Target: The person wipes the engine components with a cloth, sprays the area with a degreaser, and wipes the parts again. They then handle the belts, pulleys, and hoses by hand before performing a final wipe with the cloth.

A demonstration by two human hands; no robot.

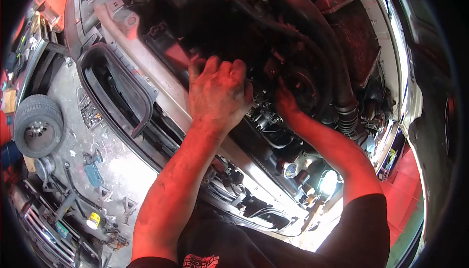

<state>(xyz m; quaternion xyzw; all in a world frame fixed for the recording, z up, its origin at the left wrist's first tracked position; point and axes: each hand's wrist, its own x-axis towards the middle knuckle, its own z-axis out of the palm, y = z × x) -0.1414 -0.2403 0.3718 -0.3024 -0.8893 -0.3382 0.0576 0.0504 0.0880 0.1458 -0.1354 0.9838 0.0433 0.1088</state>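
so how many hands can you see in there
2. The left hand is near the pale front rail, and the right hand is among the engine parts, partly lost in shadow. No others show, though shadow could hide one.

Both arms reach forward, bare from above the elbow. Left forearm point(178, 185) nearly straight, rising from lower left; left wrist point(210, 127) close to in line with it. Left hand point(217, 89) back-up, fingers point(224, 68) bent at the knuckles — grip hidden beneath the palm. Dark smudges on its skin. Right elbow point(359, 167) bent, right forearm point(327, 138) slanting up and inward. Right hand point(287, 102) in shadow, fingers partly lost (closure unreadable). Hands near each other, not touching.
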